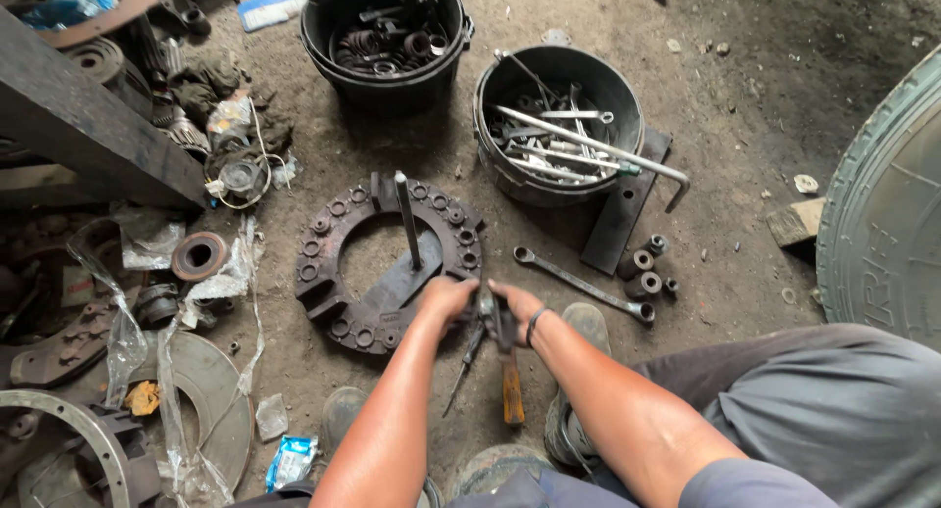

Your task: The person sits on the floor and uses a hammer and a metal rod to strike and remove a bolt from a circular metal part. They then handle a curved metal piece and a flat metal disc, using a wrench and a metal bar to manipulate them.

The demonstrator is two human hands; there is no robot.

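Note:
Both my hands meet over the dirt floor, gripping one small dark metal part [487,306] between them. My left hand [447,298] closes on its left side and my right hand [517,305], with a band on the wrist, closes on its right. Just beyond them lies a round rusty clutch cover ring [333,236] with bolts round its rim, a flat metal bar across it and an upright rod [408,217] standing in the middle. Under my hands lie a screwdriver with an orange handle [513,390] and a thin dark tool [463,369].
A ring spanner [580,285] and several sockets [642,268] lie to the right. Two black buckets stand behind, one with wrenches [495,160], one with dark parts [323,52]. A tyre [882,214] is at the right edge. Scrap discs, plastic and rags crowd the left.

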